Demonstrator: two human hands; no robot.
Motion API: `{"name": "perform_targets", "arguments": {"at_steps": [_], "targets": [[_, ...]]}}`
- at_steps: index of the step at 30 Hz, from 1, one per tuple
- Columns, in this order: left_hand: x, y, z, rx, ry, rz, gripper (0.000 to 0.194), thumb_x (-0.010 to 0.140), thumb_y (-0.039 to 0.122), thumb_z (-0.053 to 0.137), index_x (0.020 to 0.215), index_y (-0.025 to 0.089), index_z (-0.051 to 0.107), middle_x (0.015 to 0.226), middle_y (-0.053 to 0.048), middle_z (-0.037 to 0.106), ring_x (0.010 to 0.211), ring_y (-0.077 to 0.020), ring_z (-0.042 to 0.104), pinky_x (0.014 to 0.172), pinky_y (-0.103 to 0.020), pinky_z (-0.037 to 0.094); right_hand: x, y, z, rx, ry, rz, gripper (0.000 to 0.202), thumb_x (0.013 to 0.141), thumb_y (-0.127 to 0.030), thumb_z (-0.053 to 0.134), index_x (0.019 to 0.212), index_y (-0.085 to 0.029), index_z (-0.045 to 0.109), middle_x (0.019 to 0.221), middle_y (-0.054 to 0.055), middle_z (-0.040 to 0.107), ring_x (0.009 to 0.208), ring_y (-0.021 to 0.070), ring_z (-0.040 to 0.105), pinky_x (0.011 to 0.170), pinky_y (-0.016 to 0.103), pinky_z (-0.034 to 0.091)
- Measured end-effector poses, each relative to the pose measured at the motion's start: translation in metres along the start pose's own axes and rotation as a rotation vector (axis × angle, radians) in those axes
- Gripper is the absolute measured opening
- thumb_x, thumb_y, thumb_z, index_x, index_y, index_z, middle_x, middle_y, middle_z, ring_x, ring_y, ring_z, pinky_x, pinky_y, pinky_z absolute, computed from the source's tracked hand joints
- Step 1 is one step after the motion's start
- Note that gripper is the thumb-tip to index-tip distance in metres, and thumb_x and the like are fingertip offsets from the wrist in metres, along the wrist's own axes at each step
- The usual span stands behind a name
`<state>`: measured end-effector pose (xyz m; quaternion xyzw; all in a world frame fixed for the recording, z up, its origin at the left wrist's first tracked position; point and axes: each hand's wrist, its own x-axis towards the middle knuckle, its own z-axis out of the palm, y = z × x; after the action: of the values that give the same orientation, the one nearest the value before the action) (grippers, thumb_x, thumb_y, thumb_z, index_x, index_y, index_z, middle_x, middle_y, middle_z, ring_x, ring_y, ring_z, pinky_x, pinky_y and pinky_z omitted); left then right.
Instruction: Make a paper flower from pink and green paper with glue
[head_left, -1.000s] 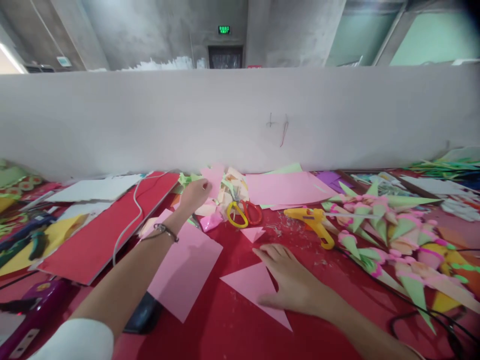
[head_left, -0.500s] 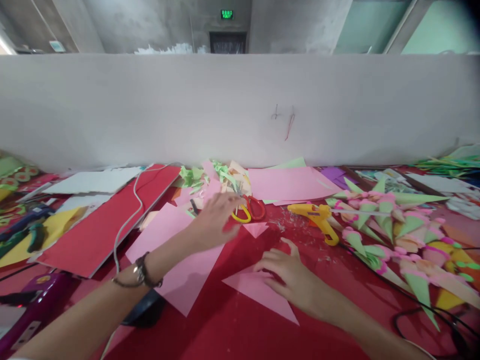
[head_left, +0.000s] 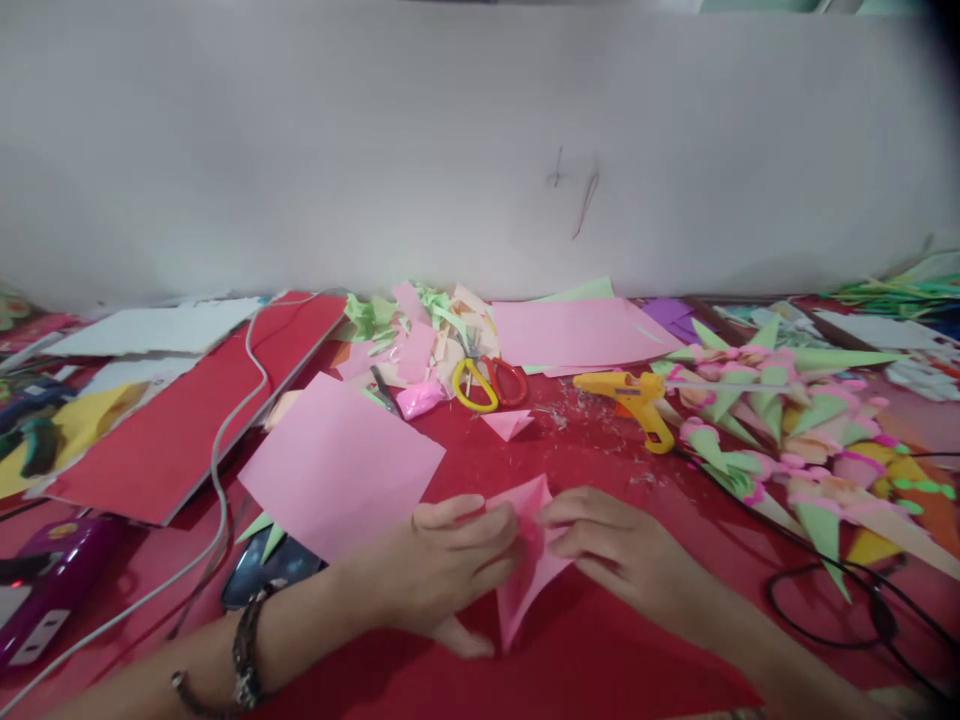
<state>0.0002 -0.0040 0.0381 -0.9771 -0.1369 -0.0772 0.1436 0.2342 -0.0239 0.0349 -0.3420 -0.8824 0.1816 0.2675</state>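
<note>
A folded pink paper is raised off the red table surface between both hands, its creased sides partly spread. My left hand has its fingers curled around the paper's left side. On the right side, the fingertips of my right hand pinch the paper's edge. A square pink sheet lies flat to the left, beside my left wrist. Beyond the hands is a small folded pink piece. Scissors with yellow and red handles lie behind it.
A yellow glue gun lies right of centre, near green and pink paper cones. At left are a red board, a white cable, a dark phone and a purple device. Larger pink sheets lie at the back.
The view has tilted down. My left hand has come down from near the scissors to the pink paper. That paper, flat before, is now lifted and partly spread between both hands.
</note>
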Motion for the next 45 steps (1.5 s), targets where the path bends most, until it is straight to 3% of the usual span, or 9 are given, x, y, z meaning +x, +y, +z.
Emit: {"name": "perform_targets", "arguments": {"at_steps": [6,8,13,19,22,26,30,34,45], "targets": [[0.005,0.016,0.010,0.053,-0.104,0.006,0.020,0.082,0.013,0.042,0.092,0.012,0.060,0.089,-0.005,0.062,0.075,-0.0162,0.052,0.075,-0.029,0.035,-0.017,0.013,0.008,-0.108,-0.072,0.056,0.021,0.081,-0.008,0.042,0.079,-0.019,0.060,0.100,0.005,0.065,0.098,0.0143,0.056,0.085,0.027,0.045],[0.006,0.018,0.011,0.004,-0.125,0.000,0.020,0.082,0.011,0.042,0.087,0.011,0.061,0.086,-0.006,0.062,0.065,-0.0157,0.050,0.067,-0.029,0.036,-0.020,0.016,0.009,-0.233,-0.091,-0.006,0.026,0.083,-0.007,0.038,0.087,-0.019,0.062,0.101,0.005,0.066,0.096,0.0158,0.057,0.085,0.031,0.046],[0.006,0.021,0.010,-0.049,-0.134,-0.047,0.020,0.082,0.010,0.041,0.088,0.010,0.060,0.096,-0.009,0.060,0.068,-0.0166,0.051,0.065,-0.030,0.036,-0.023,0.014,0.009,-0.382,-0.166,-0.088,0.037,0.083,-0.011,0.039,0.117,-0.023,0.051,0.112,0.003,0.061,0.103,0.0167,0.054,0.093,0.039,0.039],[-0.001,0.022,0.013,-0.098,-0.124,-0.127,0.020,0.085,0.010,0.039,0.085,0.014,0.058,0.094,-0.007,0.060,0.067,-0.0154,0.052,0.062,-0.030,0.035,-0.021,0.015,0.014,-0.345,-0.110,-0.125,0.024,0.087,-0.018,0.041,0.098,-0.020,0.061,0.100,0.004,0.065,0.092,0.0165,0.058,0.085,0.036,0.043],[-0.004,0.021,0.018,-0.142,-0.105,-0.211,0.018,0.086,0.013,0.040,0.088,0.016,0.058,0.087,-0.004,0.062,0.068,-0.0154,0.054,0.059,-0.028,0.036,-0.017,0.018,0.014,-0.250,-0.103,-0.032,0.025,0.088,-0.019,0.039,0.087,-0.019,0.064,0.090,0.005,0.066,0.083,0.0159,0.059,0.076,0.030,0.047],[-0.005,0.017,0.025,-0.221,-0.043,-0.405,0.023,0.088,0.021,0.039,0.078,0.018,0.060,0.073,0.000,0.062,0.061,-0.0148,0.057,0.054,-0.027,0.038,-0.009,0.019,0.013,-0.062,-0.153,0.225,0.023,0.087,-0.023,0.042,0.079,-0.018,0.062,0.085,0.005,0.064,0.079,0.0142,0.058,0.072,0.025,0.045],[-0.001,0.011,0.024,-0.388,-0.145,-0.583,0.028,0.088,0.025,0.039,0.071,0.018,0.060,0.069,0.000,0.061,0.063,-0.0134,0.058,0.055,-0.024,0.039,-0.001,0.019,0.015,-0.056,-0.156,0.407,0.025,0.086,-0.025,0.043,0.066,-0.017,0.057,0.072,0.003,0.057,0.069,0.0132,0.054,0.063,0.023,0.041],[0.003,0.007,0.021,-0.473,-0.277,-0.747,0.033,0.087,0.033,0.040,0.063,0.017,0.055,0.062,0.002,0.057,0.055,-0.0112,0.054,0.050,-0.022,0.034,0.003,0.021,0.020,-0.194,-0.168,0.468,0.028,0.085,-0.028,0.044,0.061,-0.016,0.053,0.063,0.000,0.051,0.060,0.0120,0.048,0.055,0.023,0.034],[0.006,0.010,0.029,-0.221,-0.249,-0.618,0.032,0.088,0.022,0.034,0.063,0.015,0.052,0.058,-0.002,0.056,0.053,-0.0150,0.054,0.055,-0.028,0.038,0.013,0.019,0.020,-0.412,-0.284,0.522,0.030,0.087,-0.029,0.041,0.061,-0.017,0.050,0.062,0.000,0.054,0.058,0.0112,0.048,0.053,0.023,0.024]]}}
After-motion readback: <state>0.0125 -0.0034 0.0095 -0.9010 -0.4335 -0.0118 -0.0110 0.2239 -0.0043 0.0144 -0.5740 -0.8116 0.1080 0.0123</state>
